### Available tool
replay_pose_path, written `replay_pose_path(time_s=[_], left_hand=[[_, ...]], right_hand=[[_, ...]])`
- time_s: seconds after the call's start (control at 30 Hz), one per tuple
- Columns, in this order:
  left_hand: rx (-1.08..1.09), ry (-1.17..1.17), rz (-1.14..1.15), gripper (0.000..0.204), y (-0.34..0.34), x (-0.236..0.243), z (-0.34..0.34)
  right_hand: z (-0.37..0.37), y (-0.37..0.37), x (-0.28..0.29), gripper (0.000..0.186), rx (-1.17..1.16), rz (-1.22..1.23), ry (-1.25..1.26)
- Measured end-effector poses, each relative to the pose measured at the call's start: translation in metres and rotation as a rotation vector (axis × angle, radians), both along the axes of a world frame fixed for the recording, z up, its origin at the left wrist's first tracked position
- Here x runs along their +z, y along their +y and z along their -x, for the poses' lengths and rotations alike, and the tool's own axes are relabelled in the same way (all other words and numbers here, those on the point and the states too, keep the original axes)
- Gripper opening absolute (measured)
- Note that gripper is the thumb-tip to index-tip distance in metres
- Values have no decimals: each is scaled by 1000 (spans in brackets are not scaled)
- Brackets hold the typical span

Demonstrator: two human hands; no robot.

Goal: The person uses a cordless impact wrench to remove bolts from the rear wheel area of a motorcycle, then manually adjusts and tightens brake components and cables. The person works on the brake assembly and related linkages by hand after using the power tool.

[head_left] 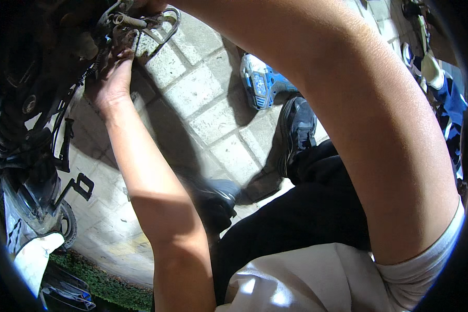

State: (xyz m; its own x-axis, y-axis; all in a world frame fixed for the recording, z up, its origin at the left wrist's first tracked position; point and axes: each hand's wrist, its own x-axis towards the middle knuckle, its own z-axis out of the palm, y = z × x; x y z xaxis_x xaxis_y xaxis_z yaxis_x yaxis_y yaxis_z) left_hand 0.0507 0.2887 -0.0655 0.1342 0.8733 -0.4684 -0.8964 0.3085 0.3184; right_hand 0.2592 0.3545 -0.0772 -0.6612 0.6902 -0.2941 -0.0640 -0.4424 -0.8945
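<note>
Head view, the only one I have: my left hand (111, 83) is up at the underside of a motorbike (31, 104), fingers pressed around a small metal bracket (122, 34) just below a coil spring (130, 21), beside a bent wire hook (163, 31). The fingers curl closed on that bracket, though I cannot see exactly how much of it they pinch. My right arm sweeps across the top of the frame and the right hand (148, 6) is mostly cut off at the upper edge near the same spring; whether it grips anything I cannot tell.

To do this well, I judge the left hand should keep the bracket steady while the right does the fine work, wrist kept low so the spring stays in sight.

Room is tight: the bike's dark frame crowds the left, and my knees and black shoe (296, 130) close the right. Open paving (202, 104) lies between, with a blue power driver (262, 83) resting on it, well apart from both hands.
</note>
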Motion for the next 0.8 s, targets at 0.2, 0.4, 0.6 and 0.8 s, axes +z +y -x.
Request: replay_pose_path(time_s=[0.2, 0.4, 0.6, 0.8], left_hand=[[130, 73, 56, 50, -9, 10, -22], [85, -1, 62, 49, -4, 9, -18], [106, 126, 67, 54, 0, 7, -20], [73, 129, 85, 54, 0, 12, -21]], right_hand=[[1, -7, -5, 13, 5, 31, 9], [2, -9, -6, 13, 9, 51, 18], [3, -9, -4, 14, 8, 57, 30], [4, -9, -2, 14, 5, 62, 32]])
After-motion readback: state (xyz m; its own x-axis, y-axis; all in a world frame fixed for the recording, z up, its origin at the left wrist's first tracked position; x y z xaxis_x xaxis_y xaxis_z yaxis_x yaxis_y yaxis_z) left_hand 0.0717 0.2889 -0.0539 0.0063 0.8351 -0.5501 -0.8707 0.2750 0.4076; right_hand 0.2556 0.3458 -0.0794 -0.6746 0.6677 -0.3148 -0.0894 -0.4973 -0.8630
